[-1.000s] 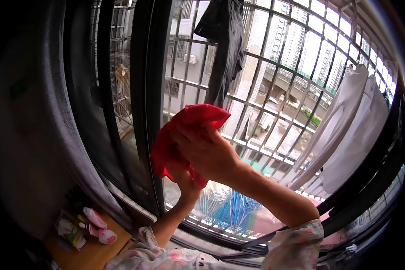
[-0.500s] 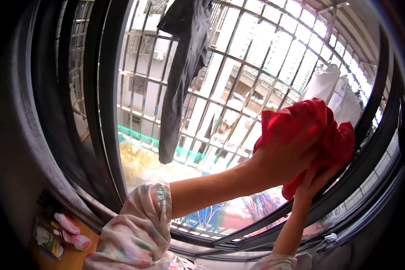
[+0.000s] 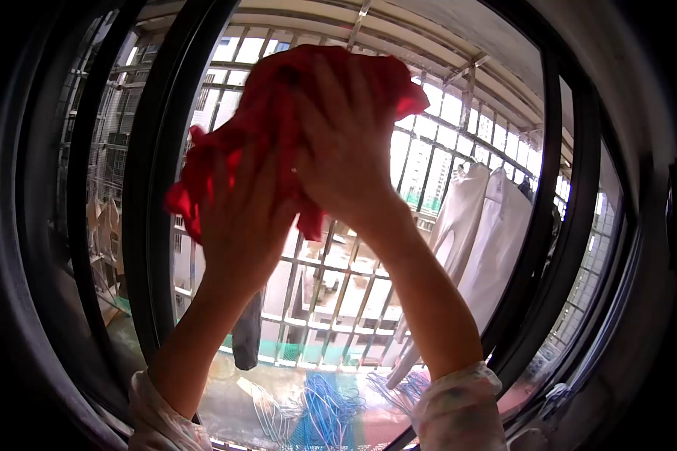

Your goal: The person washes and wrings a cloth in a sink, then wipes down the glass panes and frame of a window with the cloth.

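Watching from my distant post, I find the bunched, bright red fabric cloth [image 3: 271, 113] raised high, left of centre, before the opening of the dark, upright-sided window frame [image 3: 152, 203]. The bare left hand [image 3: 241, 218] is grasping its lower part and the bare right hand [image 3: 346, 158] its upper part, both with fingers stretched up across the folds. Their palms face away from me, so how hard they squeeze I cannot tell, nor whether the cloth touches a pane.

From its creases and drooping edges I judge it light, soft and limp, hardly fragile; any corner left unheld would flop. Whether it is damp or slippery I cannot see. I would take hold through the thick bunched middle, hands spread apart, rather than by the thin hanging tips.

Counting, I make it one cloth, two hands and two pale, floral fabric sleeves [image 3: 462, 410]. Beyond hang two long white fabric garments [image 3: 500, 225] and, lower left, one narrow, dark grey fabric garment [image 3: 247, 334]. At least two tangled clumps of thin strands [image 3: 327, 410] lie low down, one bright blue. The silvery metal grille [image 3: 331, 325] has too many overlapped bars for a sure count.
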Motion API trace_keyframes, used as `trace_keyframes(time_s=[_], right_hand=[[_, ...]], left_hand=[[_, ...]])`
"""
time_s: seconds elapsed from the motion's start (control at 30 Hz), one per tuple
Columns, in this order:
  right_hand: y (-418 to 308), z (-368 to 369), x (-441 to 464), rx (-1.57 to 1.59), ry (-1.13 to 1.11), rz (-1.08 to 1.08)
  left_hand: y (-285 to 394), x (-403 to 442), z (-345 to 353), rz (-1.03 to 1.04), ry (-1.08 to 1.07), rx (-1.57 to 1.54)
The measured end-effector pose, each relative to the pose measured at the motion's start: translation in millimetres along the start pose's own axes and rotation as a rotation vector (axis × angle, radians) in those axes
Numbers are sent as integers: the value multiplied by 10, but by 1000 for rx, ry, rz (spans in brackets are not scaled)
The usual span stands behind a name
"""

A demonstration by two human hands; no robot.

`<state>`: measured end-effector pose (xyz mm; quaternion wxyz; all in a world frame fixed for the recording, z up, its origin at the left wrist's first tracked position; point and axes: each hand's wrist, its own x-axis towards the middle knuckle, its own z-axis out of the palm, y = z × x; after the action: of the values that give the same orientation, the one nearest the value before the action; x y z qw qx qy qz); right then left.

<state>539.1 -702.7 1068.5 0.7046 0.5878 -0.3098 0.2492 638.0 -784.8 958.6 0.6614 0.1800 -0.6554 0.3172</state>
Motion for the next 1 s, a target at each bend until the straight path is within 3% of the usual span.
trace_keyframes(time_s=[0.03,0.1,0.2,0.3,0.33,0.4,0.5,0.57,0.6,0.67,0.8,0.9,0.93,1.0], right_hand=[[-197,120,95,83,-4,-44],[-584,385,205,113,131,-171],[-665,434,290,210,126,-190],[-436,251,273,114,132,-185],[-271,188,249,59,211,-162],[266,16,132,-27,297,-127],[977,-447,-55,-159,239,-80],[1573,-709,-203,-327,174,-129],[1829,-878,-290,-366,129,-81],[2331,-1139,-519,-508,49,-53],[2160,-1469,-630,-395,-61,147],[2000,-1462,-800,-374,43,97],[1886,-1511,-880,-368,-10,94],[1619,-1606,-1186,-337,-86,98]], left_hand=[[-122,-171,-40,-55,17,23],[-310,-481,-115,-353,90,-198],[-366,-569,-133,-373,144,-320],[-321,-504,-76,-342,54,-68],[-236,-374,-80,-368,133,-184],[-113,-46,-22,-281,99,-289],[204,514,36,-125,95,-331],[524,959,252,-30,225,-184],[748,1164,219,93,296,38],[1084,1576,355,80,236,-261],[1515,1959,505,250,589,-4],[1518,1841,441,435,297,-251],[1599,1616,362,356,349,-204],[1677,1184,225,379,237,-294]])
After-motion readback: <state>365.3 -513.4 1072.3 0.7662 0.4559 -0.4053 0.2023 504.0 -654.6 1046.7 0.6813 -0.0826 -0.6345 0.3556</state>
